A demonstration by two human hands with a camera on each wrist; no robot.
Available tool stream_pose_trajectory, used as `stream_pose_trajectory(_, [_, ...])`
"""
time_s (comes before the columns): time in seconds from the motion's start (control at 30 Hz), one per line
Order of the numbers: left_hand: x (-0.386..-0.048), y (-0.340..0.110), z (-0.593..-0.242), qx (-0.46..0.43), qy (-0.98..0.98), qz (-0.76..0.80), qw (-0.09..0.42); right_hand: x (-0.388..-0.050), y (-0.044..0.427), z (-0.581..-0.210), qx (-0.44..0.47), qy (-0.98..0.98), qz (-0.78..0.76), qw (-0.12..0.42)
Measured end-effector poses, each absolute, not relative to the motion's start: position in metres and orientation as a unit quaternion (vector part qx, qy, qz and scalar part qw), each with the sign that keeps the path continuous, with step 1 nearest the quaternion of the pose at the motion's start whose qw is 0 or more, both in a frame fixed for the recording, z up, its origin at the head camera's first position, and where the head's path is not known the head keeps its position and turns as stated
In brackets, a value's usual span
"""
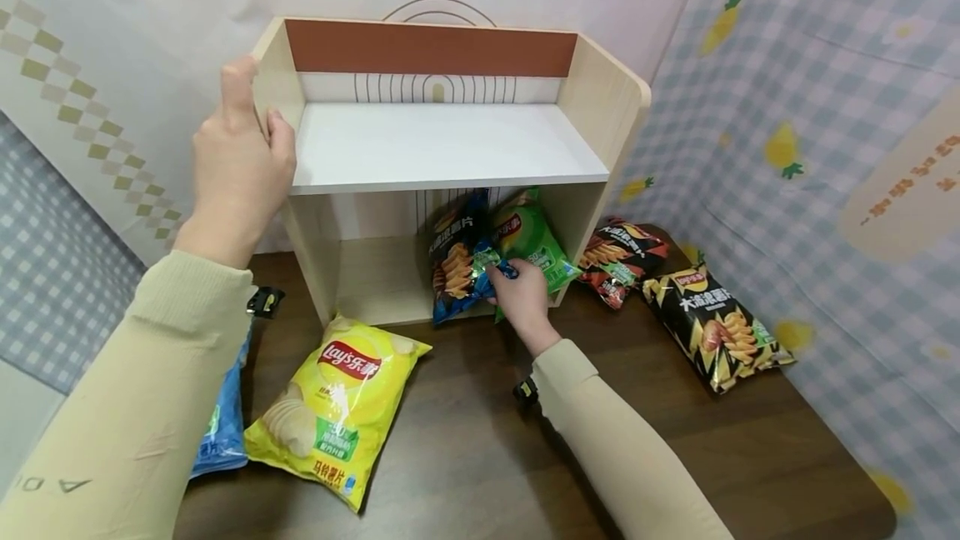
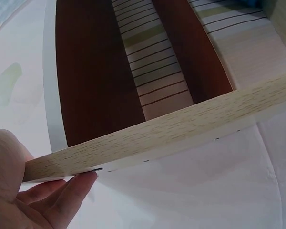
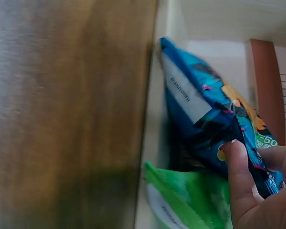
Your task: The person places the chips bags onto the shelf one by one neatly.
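My left hand (image 1: 243, 152) grips the left side panel of a small wooden shelf (image 1: 450, 182) near its top. In the left wrist view the fingers (image 2: 71, 195) lie along the outer face of that panel (image 2: 157, 138). With my right hand (image 1: 522, 298) I pinch the edge of a dark blue chip bag (image 1: 453, 261), which stands tilted in the lower compartment. Right beside it, inside the same compartment, leans a green chip bag (image 1: 536, 236). The right wrist view shows thumb and finger on the blue bag (image 3: 200, 105), with the green bag (image 3: 195, 191) below it.
A yellow chip bag (image 1: 337, 407) lies on the dark wooden table (image 1: 450, 457) before the shelf, partly over a light blue bag (image 1: 225, 423). To the shelf's right lie a red-and-black bag (image 1: 621, 257) and a black-and-gold bag (image 1: 716, 323). Checkered cloth (image 1: 795, 65) hangs at the right.
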State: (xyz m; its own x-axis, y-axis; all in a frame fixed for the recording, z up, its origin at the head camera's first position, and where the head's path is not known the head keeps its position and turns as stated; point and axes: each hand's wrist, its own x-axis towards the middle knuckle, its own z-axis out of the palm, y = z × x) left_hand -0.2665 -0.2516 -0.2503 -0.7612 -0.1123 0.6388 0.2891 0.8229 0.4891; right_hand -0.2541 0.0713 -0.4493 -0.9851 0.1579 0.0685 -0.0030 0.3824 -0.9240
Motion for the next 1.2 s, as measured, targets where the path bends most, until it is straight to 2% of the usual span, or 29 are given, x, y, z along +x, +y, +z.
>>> stream_pose_trajectory(0.5, [-0.267,-0.253,-0.252,-0.052,-0.888,-0.294,0.351,-0.250,0.070,-0.460,-0.071,-0.837,0.538,0.067])
stream_pose_trajectory(0.8, [-0.264,-0.254,-0.251,-0.049,-0.889,-0.297,0.345,-0.247,0.065,-0.465,-0.062,-0.843,0.534,0.010])
stream_pose_trajectory(1.2, [-0.265,-0.253,-0.251,-0.051,-0.890,-0.294,0.346,-0.244,0.068,-0.465,-0.065,-0.846,0.529,0.012])
